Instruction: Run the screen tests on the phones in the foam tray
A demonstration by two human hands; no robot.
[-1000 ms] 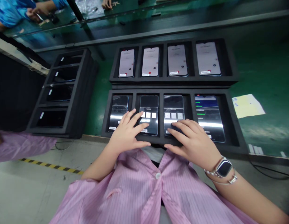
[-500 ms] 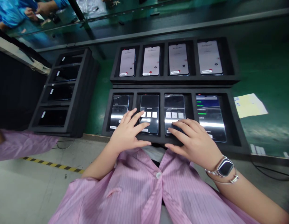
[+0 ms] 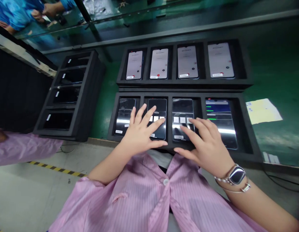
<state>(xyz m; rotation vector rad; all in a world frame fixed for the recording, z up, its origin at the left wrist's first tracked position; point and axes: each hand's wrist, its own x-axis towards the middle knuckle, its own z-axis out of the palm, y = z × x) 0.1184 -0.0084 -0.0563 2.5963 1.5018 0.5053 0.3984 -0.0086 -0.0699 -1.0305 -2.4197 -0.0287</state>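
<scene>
Green bench top [image 3: 263, 77] runs away under dark foam trays, and beyond it other workers in blue sleeves [image 3: 19, 14] bend over their own things. Straight ahead of the person lies the front tray [image 3: 159, 94], one phone in each of its four compartments; just behind it sits the back tray [image 3: 183, 82], its phones [image 3: 159, 62] showing pale lit screens. What has just changed is the reach of both hands. The left hand [image 3: 138, 135] has shifted rightward, fingers fanned and holding nothing, and now covers much of the second phone [image 3: 159, 131] from the left, its index fingertip over the last of the white squares. The right hand [image 3: 209, 145] has slid up the third phone [image 3: 183, 111] — also spread and gripping nothing — so that the sticker [image 3: 178, 137] near the lower edge shows whole and two fingertips sit around the row of squares. From here I can't tell whether any of them press the glass. To my eye, that puts the work on the squares of those two screens, while the first phone [image 3: 125, 111] and fourth phone [image 3: 222, 118] lie in their compartments beside the hands.
</scene>
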